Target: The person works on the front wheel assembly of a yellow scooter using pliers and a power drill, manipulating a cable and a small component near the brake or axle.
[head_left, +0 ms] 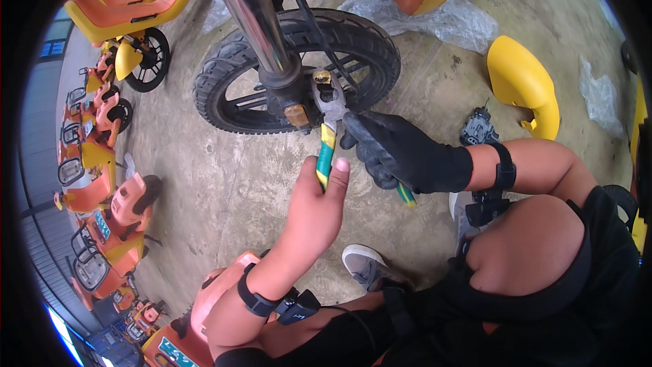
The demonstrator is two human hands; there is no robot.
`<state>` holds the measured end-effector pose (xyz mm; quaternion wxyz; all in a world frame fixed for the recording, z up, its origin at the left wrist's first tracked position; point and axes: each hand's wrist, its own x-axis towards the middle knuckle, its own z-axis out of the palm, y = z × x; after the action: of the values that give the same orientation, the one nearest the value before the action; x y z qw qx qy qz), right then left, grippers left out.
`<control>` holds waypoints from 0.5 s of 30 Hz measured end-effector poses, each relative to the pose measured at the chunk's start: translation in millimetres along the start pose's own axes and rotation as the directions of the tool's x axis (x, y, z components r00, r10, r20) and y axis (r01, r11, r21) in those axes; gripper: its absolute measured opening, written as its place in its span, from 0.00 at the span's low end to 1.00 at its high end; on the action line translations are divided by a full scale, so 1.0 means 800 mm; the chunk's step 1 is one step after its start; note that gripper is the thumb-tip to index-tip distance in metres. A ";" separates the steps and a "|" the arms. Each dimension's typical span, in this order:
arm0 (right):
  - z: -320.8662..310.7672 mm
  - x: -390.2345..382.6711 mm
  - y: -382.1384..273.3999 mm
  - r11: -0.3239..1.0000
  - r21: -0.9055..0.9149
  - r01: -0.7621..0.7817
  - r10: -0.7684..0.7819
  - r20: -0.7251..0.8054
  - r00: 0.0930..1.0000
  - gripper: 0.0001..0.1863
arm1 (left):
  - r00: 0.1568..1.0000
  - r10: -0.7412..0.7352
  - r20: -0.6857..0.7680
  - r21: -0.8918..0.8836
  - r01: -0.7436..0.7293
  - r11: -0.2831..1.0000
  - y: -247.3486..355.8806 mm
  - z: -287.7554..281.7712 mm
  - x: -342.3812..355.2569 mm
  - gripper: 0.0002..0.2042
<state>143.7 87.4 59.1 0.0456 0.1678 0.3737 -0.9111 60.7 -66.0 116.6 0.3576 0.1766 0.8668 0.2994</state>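
Observation:
Just below the fork leg (255,20), the grey jaws of a pair of pliers (330,98) are at a brass-coloured fitting (322,77) beside the wheel hub. My bare left hand (316,207) is closed round one green-and-yellow handle, thumb along it. In a black glove, my right hand (401,153) is closed beside the jaws; the other handle's green-and-yellow end sticks out beneath it. The glove hides most of that handle. Behind the pliers is a black-tyred scooter wheel (299,71) with dark spokes. An amber reflector (297,115) sits left of the jaws.
A black cable (305,7) hangs down past the wheel. To the right, a cordless drill (478,127) and a yellow curved fender (523,85) lie on the concrete floor. Clear plastic sheeting (435,24) lies behind the wheel. Orange-and-yellow scooters (109,136) line the left side.

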 end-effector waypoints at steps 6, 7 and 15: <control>-0.009 -0.004 -0.002 0.999 -0.042 -0.008 0.009 0.031 0.999 0.13 | 0.987 -0.098 0.127 -0.515 0.150 0.844 0.040 0.008 -0.007 0.23; -0.007 -0.005 -0.004 0.992 -0.128 0.015 -0.016 -0.009 1.000 0.12 | 0.987 -0.099 0.125 -0.519 0.149 0.842 0.037 0.010 -0.007 0.23; 0.006 -0.011 -0.013 0.948 -0.315 0.052 -0.090 -0.109 0.990 0.15 | 0.994 -0.070 0.083 -0.638 0.107 0.762 0.023 0.025 0.000 0.21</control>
<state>148.6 91.6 72.4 0.0158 0.2002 0.5206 -0.8298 76.7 -44.3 117.2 0.4333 0.0109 0.7096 0.5554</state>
